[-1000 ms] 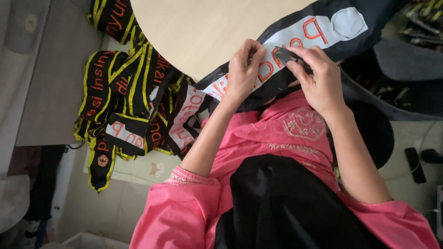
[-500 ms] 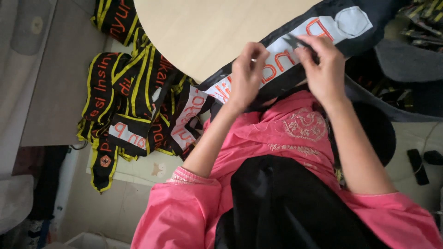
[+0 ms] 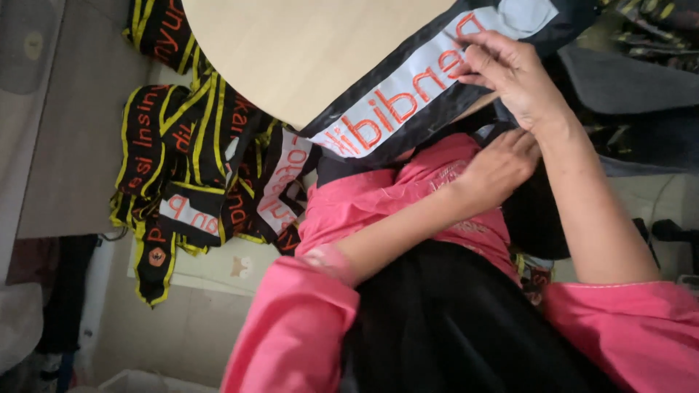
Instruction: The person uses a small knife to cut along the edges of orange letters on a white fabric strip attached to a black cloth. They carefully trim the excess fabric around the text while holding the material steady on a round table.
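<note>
A black sash (image 3: 408, 109) with a white strip and orange letters lies across the edge of a pale wooden table (image 3: 306, 51). My right hand (image 3: 510, 69) pinches the sash near its far end, fingers pressed on the white strip. My left hand (image 3: 499, 167) has dropped below the table edge and rests against the pink garment (image 3: 408, 196) on my lap, fingers loosely curled, with nothing visibly in it. Pink sleeves cover both my upper arms.
A heap of black sashes (image 3: 189, 167) with yellow edging and orange lettering lies on the floor left of the table. Dark fabric (image 3: 633, 109) is piled at the right. Black cloth (image 3: 451, 327) covers my lap. A grey mat (image 3: 65, 131) lies at far left.
My left hand has let go of the sash and moved down to my lap. My right hand has slid along the sash toward its far end.
</note>
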